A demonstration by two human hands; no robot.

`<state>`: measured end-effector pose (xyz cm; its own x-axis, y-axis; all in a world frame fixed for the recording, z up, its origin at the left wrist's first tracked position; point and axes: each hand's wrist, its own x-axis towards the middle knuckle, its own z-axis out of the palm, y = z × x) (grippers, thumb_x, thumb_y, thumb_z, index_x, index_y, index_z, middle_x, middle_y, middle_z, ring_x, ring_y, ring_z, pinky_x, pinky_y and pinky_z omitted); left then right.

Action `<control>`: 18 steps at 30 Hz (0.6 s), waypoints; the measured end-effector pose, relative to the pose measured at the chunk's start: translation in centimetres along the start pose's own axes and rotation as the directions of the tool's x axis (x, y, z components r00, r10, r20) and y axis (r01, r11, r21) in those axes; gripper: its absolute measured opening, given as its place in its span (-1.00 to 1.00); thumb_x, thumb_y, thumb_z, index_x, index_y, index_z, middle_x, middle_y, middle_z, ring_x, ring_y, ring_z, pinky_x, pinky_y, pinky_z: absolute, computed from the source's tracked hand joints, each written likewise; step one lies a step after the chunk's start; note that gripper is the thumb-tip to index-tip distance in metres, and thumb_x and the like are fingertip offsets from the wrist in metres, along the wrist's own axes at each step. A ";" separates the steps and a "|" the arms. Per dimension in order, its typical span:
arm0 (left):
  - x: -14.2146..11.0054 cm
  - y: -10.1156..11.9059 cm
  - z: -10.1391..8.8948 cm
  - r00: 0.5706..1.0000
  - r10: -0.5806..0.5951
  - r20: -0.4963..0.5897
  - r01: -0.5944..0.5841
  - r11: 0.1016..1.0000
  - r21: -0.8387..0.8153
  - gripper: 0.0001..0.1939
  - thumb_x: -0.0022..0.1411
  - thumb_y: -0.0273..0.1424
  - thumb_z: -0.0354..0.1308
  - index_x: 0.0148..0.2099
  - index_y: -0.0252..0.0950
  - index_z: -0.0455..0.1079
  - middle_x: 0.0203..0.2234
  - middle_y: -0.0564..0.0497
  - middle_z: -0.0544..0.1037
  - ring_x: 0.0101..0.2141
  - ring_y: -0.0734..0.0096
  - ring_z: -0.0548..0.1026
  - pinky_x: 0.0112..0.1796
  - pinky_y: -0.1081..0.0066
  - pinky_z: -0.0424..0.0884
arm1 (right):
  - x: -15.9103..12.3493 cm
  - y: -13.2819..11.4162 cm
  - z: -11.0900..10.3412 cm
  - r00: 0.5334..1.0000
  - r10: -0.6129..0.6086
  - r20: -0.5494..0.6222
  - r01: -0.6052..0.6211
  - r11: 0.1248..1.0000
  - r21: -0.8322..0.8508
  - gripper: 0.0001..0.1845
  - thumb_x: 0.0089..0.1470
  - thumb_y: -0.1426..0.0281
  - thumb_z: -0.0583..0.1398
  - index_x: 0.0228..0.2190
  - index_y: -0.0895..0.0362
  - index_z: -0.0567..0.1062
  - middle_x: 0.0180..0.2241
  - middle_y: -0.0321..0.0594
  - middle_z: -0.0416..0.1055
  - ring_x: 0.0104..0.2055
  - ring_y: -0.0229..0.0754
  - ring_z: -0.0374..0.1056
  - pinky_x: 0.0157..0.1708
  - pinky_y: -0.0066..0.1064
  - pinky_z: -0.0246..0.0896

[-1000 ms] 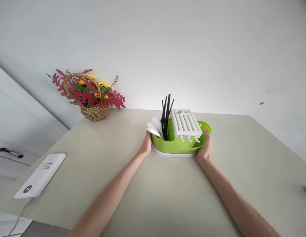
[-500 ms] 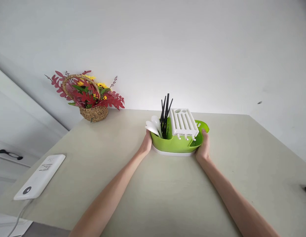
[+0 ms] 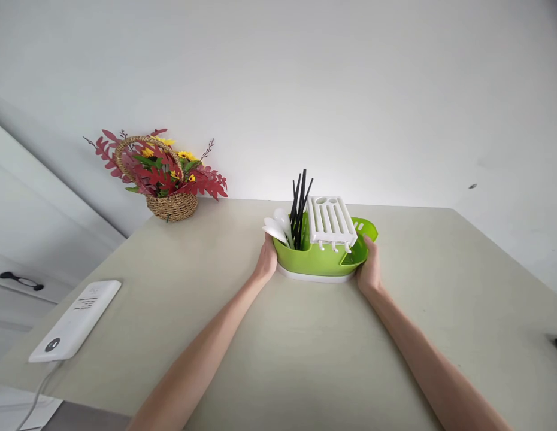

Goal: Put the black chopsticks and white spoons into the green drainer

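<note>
Working from a distance, I am steadying a green utensil caddy (image 3: 314,261) near the back middle of a pale table (image 3: 300,347), and over the past second I am easing it slightly leftward, the slotted white rack (image 3: 332,225) on top shifting the same way in view. In my judgement the move is looking like a small correction of placement rather than a lift, since the caddy's white base (image 3: 317,278) is appearing to rest on the table. My left hand (image 3: 266,260) is curving around the caddy's left end, most of its fingers hiding from view; my right hand (image 3: 371,267) is gripping the right end, its thumb lying by the rim. Both hands are partly closing around the caddy; how hard they are pressing, I cannot tell.

Inside, white spoons (image 3: 275,230) are leaning outward over the left end, while a bunch of black chopsticks (image 3: 297,218) is standing just beside them, tips fanning upward. The rack is showing long slots and two round holes, white hooks (image 3: 335,246) hanging from its front. At the right, a green pocket (image 3: 357,255) is facing me, its bottom staying hidden. Well apart at the back left, a wicker basket (image 3: 171,207) is holding yellow sunflowers (image 3: 187,156) among red leaves (image 3: 211,179).
</note>
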<state>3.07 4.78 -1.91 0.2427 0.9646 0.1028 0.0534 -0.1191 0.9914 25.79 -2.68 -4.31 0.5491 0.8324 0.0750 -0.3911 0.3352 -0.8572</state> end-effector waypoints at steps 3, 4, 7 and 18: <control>-0.2 0.5 0.1 0.999 0.025 -0.034 -0.024 1.000 0.020 -0.26 0.55 0.08 -0.35 0.30 -0.26 0.43 0.26 -0.07 0.53 0.32 0.07 0.39 0.32 0.20 0.27 | -0.3 -0.6 0.4 0.999 0.026 0.028 -0.027 0.999 0.032 -0.50 0.15 -0.06 0.18 -0.09 -0.01 0.65 -0.10 -0.30 0.66 0.10 0.04 0.53 0.06 -0.15 0.47; -0.2 0.6 0.1 0.999 0.025 -0.038 -0.025 0.999 0.024 -0.27 0.55 0.07 -0.35 0.29 -0.26 0.44 0.25 -0.07 0.54 0.31 0.07 0.40 0.31 0.20 0.27 | -0.4 -0.8 0.6 0.999 0.030 0.043 -0.032 0.998 0.047 -0.48 0.15 -0.07 0.18 -0.08 0.00 0.65 -0.09 -0.28 0.66 0.11 0.05 0.52 0.07 -0.14 0.46; -0.3 0.8 0.1 0.999 0.018 -0.048 -0.016 0.999 0.032 -0.31 0.56 0.03 -0.33 0.25 -0.26 0.46 0.21 -0.09 0.57 0.29 0.04 0.41 0.30 0.17 0.29 | -0.7 -1.4 0.9 0.996 0.030 0.089 -0.037 0.996 0.080 -0.39 0.18 -0.14 0.13 -0.03 0.02 0.65 -0.05 -0.23 0.66 0.16 0.08 0.49 0.13 -0.12 0.42; 0.3 -0.5 -0.1 0.987 0.103 -0.122 -0.097 0.994 0.058 -0.64 0.54 -0.27 -0.15 0.07 -0.25 0.44 0.13 -0.13 0.58 0.15 0.12 0.47 0.22 0.19 0.31 | -0.1 -1.3 0.5 0.994 0.088 0.062 -0.094 0.991 0.098 -0.29 0.21 -0.22 0.07 -0.02 0.03 0.66 -0.06 -0.20 0.67 0.20 0.09 0.47 0.22 -0.13 0.33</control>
<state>2.97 5.12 -2.35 0.1269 0.9686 0.2136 0.0853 -0.2252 0.9706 25.89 -3.01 -2.92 0.4655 0.8845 0.0312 -0.5112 0.2975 -0.8063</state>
